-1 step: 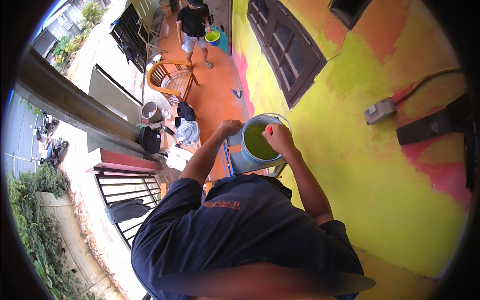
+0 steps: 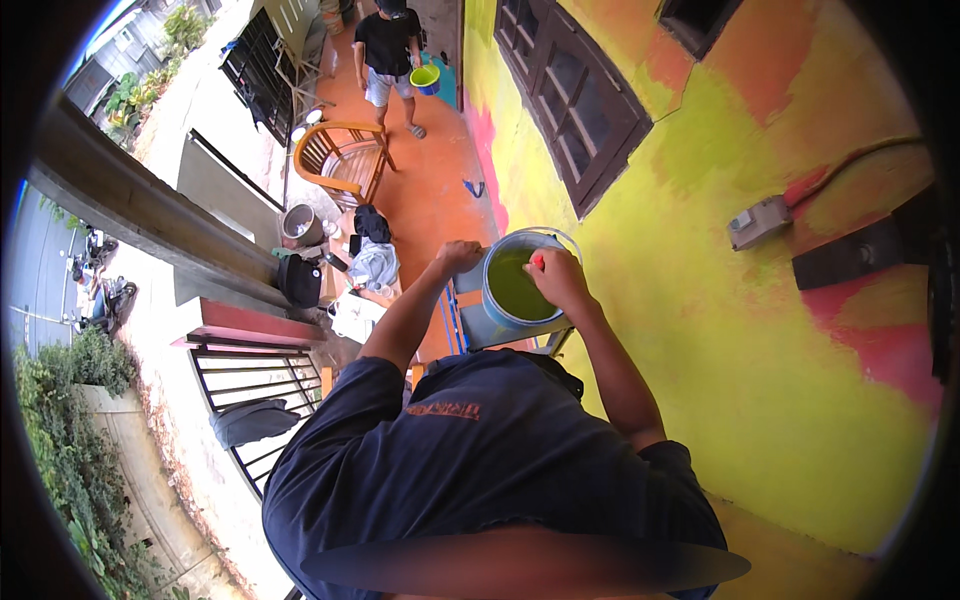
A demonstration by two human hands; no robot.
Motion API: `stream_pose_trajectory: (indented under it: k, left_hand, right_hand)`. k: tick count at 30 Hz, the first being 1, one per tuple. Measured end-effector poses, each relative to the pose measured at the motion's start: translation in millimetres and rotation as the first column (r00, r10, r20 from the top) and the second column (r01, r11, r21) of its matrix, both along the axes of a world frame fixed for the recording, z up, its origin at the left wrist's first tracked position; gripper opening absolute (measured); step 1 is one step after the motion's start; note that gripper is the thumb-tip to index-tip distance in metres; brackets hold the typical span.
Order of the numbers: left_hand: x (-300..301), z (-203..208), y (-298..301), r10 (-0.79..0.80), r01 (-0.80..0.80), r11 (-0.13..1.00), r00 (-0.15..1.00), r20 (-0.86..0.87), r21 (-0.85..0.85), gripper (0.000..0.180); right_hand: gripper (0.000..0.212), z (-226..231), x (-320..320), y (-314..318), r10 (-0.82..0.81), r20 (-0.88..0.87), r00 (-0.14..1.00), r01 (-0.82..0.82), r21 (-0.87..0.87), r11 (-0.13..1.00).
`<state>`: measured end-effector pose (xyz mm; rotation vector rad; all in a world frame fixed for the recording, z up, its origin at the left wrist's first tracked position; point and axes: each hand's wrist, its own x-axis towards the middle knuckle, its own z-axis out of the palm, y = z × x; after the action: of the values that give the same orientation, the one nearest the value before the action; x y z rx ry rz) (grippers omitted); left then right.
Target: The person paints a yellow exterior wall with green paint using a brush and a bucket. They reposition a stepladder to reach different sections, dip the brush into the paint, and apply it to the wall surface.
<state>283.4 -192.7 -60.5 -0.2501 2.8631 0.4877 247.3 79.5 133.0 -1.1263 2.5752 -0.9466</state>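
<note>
A pale bucket [image 2: 505,312] of yellow-green paint [image 2: 520,290] stands in front of me on a flat grey-blue surface [image 2: 482,328]. Over the paint, my right hand [image 2: 560,277] is closed around a tool with a red handle [image 2: 538,261]; its lower part does not show. Just left of the bucket's rim, my left hand [image 2: 461,257] is closed with the fingers curled. What it grips, if anything, is hidden. The bucket's wire handle [image 2: 565,236] leans toward the wall.
On my right runs a yellow-green wall [image 2: 720,380] with pink and orange patches, a window [image 2: 580,110] and a junction box [image 2: 762,222]. Ahead are a wooden chair [image 2: 345,165], a cluttered low table [image 2: 360,315] and a person [image 2: 388,50] carrying a small bucket [image 2: 425,79]. Railings [image 2: 255,375] stand left.
</note>
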Motion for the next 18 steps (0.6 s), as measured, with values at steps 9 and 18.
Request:
stream_pose_trajectory:
  k: [9, 18]
  left_hand:
    - [-6.4, 10.5, -2.6, 0.034, -0.034, 0.999, 0.999, 0.027, 0.006, 0.043]
    - [-8.3, 6.2, -4.5, 0.020, -0.021, 1.000, 0.999, 0.047, 0.012, 0.041]
  right_hand:
    - [0.021, 4.7, -5.4, -0.5, -0.037, -0.026, 0.999, 0.036, -0.027, 0.999]
    - [0.023, 11.5, -2.0, 1.1, -0.061, 0.003, 0.998, 0.061, 0.015, 0.998]
